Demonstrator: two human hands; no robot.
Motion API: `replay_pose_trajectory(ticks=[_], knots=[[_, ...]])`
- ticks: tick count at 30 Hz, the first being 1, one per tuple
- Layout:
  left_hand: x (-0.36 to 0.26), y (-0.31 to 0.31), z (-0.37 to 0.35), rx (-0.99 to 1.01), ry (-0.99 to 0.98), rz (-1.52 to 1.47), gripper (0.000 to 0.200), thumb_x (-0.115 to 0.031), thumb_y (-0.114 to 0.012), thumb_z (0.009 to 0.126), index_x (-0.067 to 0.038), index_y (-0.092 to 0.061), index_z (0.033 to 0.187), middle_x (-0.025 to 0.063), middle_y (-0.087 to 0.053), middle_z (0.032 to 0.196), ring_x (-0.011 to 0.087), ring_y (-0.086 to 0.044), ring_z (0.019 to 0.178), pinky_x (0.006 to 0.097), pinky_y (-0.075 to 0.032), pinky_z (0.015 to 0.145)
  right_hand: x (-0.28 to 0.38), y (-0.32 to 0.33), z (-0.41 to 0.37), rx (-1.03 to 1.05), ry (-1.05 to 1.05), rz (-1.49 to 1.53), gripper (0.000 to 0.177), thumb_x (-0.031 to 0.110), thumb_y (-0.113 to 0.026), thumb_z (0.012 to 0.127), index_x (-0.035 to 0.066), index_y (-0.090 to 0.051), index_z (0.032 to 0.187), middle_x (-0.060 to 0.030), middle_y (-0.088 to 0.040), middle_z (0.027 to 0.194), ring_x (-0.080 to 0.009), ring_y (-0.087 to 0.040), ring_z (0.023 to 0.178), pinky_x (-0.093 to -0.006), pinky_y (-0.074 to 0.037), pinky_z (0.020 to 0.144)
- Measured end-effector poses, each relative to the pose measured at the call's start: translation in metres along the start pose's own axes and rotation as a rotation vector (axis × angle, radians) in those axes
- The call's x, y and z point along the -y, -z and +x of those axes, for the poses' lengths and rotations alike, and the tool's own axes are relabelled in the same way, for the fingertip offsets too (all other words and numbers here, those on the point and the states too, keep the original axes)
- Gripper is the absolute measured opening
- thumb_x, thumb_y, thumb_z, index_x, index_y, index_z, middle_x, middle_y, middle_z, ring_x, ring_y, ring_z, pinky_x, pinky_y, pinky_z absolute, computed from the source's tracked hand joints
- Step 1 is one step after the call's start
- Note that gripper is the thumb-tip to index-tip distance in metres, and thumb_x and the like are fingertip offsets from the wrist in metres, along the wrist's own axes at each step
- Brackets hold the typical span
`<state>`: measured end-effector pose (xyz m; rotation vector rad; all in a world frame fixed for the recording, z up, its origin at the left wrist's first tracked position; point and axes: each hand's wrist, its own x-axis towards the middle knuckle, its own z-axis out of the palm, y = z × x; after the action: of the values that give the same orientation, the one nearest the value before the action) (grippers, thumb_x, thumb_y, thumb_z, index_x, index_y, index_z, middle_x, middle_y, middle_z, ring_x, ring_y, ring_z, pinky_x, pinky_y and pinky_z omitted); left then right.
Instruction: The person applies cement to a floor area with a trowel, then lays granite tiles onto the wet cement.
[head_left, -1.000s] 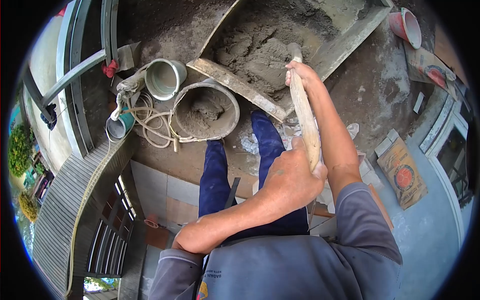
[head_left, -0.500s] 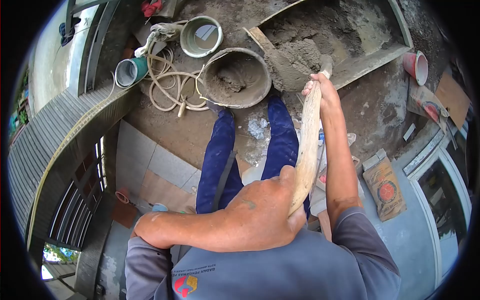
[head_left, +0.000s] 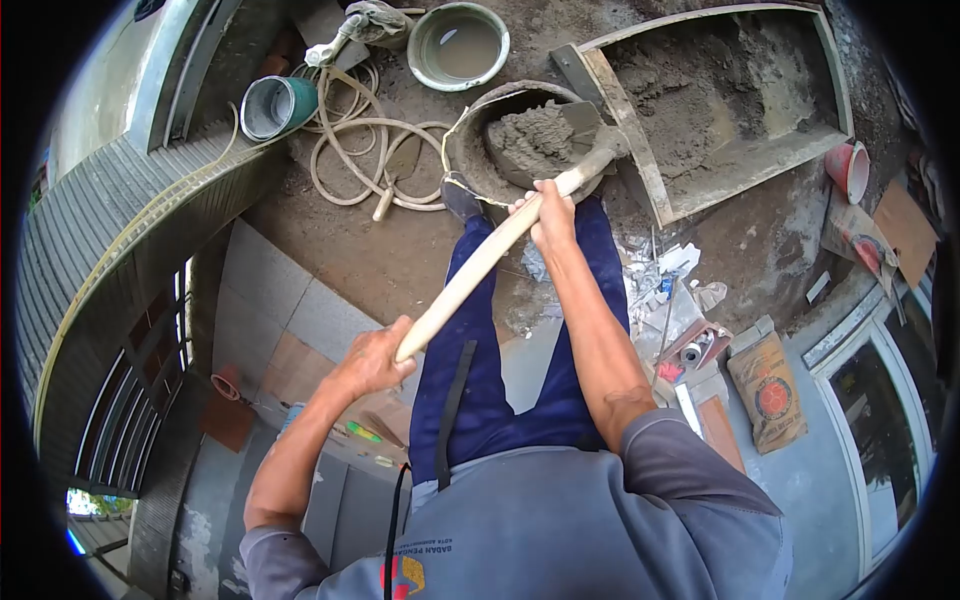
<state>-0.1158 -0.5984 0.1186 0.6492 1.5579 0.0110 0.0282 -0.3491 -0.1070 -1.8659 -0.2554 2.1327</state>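
Hoe: as the long handle slants up across the person's legs, the hoe (head_left: 468,284) has its muddy head right over the tub, beside the box's end board.
Right hand: here it is, the right hand (head_left: 552,218) wrapped around the handle, well up towards the head.
Left hand: down at the butt end, the left hand (head_left: 372,360) is closed around the wood too.
Tub: the round tub (head_left: 470,160) sits just ahead of the feet, a thick mound of grey mix (head_left: 530,140) inside, rim showing above it. Part-filled, I'd say.
Box: right beside it, the wooden box (head_left: 655,190) holds plenty more wet mix, spread unevenly; by my reading it's far from emptied.
Pale bucket: beyond the tub, the pale bucket (head_left: 420,62) has cloudy liquid in it.
Hose: off to the left, the hose (head_left: 381,205) loops over the dirt near a green bucket (head_left: 302,100).
Far right: there's a red bucket (head_left: 843,172) tilted by the box's corner, and nearer, a printed paper sack (head_left: 770,390) lying flat.
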Motion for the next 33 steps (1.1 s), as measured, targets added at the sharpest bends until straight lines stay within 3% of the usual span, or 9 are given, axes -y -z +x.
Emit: replay_pose_trajectory(ticks=[5, 9, 13, 17, 20, 24, 28, 31, 33], knots=[[0.138, -0.075, 0.053, -0.228, 0.074, 0.152, 0.042, -0.017, -0.075, 0.079, -0.007, -0.052, 0.113, 0.0205, -0.064, 0.108, 0.0410, -0.061, 0.106, 0.0504, -0.045, 0.091, -0.069, -0.001, -0.006, 0.072, 0.137, -0.096, 0.015, 0.007, -0.058, 0.087, -0.001, -0.048, 0.094, -0.0101, -0.057, 0.073, -0.0206, -0.060, 0.056, -0.0359, -0.057, 0.054], [0.135, -0.083, 0.044, -0.284, 0.006, 0.198, 0.041, -0.014, -0.077, 0.075, -0.005, -0.054, 0.108, 0.0187, -0.064, 0.109, 0.0407, -0.060, 0.106, 0.0509, -0.043, 0.093, -0.038, -0.008, -0.051, 0.074, 0.203, -0.160, 0.007, 0.004, -0.058, 0.088, 0.000, -0.052, 0.091, -0.0096, -0.058, 0.074, -0.0236, -0.064, 0.059, -0.0392, -0.058, 0.060], [0.034, -0.059, 0.027, -0.255, -0.155, 0.119, 0.034, -0.011, -0.075, 0.074, -0.002, -0.058, 0.101, 0.0213, -0.064, 0.102, 0.0427, -0.060, 0.101, 0.0503, -0.046, 0.088, 0.073, -0.001, -0.091, 0.132, 0.260, -0.106, 0.009, 0.006, -0.058, 0.089, 0.000, -0.053, 0.093, -0.0105, -0.059, 0.076, -0.0232, -0.064, 0.058, -0.0389, -0.060, 0.060], [-0.139, -0.038, 0.083, -0.273, -0.382, -0.124, 0.039, -0.015, -0.074, 0.077, -0.006, -0.060, 0.113, 0.0206, -0.069, 0.097, 0.0419, -0.068, 0.089, 0.0487, -0.054, 0.078, 0.250, 0.022, -0.067, 0.010, 0.491, -0.145, 0.020, 0.015, -0.064, 0.091, 0.001, -0.050, 0.095, -0.0087, -0.056, 0.071, -0.0197, -0.061, 0.055, -0.0355, -0.057, 0.048], [-0.291, -0.011, 0.146, -0.297, -0.613, -0.158, 0.036, -0.020, -0.073, 0.084, -0.004, -0.057, 0.112, 0.0250, -0.068, 0.081, 0.0442, -0.069, 0.076, 0.0486, -0.055, 0.067, 0.405, 0.043, -0.011, -0.163, 0.633, -0.186, 0.028, 0.015, -0.064, 0.091, 0.000, -0.042, 0.100, -0.0067, -0.053, 0.071, -0.0164, -0.054, 0.049, -0.0327, -0.051, 0.040], [-0.458, 0.049, 0.224, -0.253, -0.547, -0.132, 0.039, -0.028, -0.064, 0.091, 0.004, -0.053, 0.110, 0.0308, -0.067, 0.076, 0.0496, -0.068, 0.075, 0.0544, -0.054, 0.071, 0.566, 0.090, 0.131, 0.007, 0.537, -0.227, 0.020, 0.013, -0.062, 0.092, 0.000, -0.047, 0.092, -0.0060, -0.049, 0.073, -0.0172, -0.052, 0.056, -0.0365, -0.052, 0.050], [-0.510, 0.065, 0.285, -0.325, -0.419, -0.016, 0.037, -0.026, -0.062, 0.091, 0.007, -0.054, 0.106, 0.0337, -0.067, 0.082, 0.0497, -0.068, 0.080, 0.0536, -0.054, 0.078, 0.572, 0.092, 0.252, -0.016, 0.313, -0.147, 0.021, 0.013, -0.063, 0.093, 0.004, -0.044, 0.089, -0.0067, -0.048, 0.066, -0.0178, -0.049, 0.052, -0.0338, -0.048, 0.046], [-0.493, 0.058, 0.281, -0.315, -0.221, 0.009, 0.036, -0.026, -0.061, 0.092, 0.007, -0.054, 0.105, 0.0359, -0.067, 0.085, 0.0524, -0.067, 0.086, 0.0559, -0.053, 0.081, 0.477, 0.076, 0.292, 0.011, 0.121, -0.170, 0.024, 0.009, -0.061, 0.091, 0.000, -0.047, 0.108, -0.0126, -0.052, 0.072, -0.0253, -0.055, 0.054, -0.0452, -0.056, 0.053], [-0.476, 0.040, 0.259, -0.285, -0.069, -0.025, 0.035, -0.025, -0.062, 0.092, 0.007, -0.054, 0.105, 0.0357, -0.067, 0.085, 0.0528, -0.067, 0.087, 0.0571, -0.052, 0.082, 0.397, 0.065, 0.285, 0.082, 0.052, -0.304, 0.020, 0.008, -0.061, 0.091, 0.000, -0.050, 0.105, -0.0137, -0.054, 0.074, -0.0273, -0.057, 0.057, -0.0474, -0.056, 0.052]])
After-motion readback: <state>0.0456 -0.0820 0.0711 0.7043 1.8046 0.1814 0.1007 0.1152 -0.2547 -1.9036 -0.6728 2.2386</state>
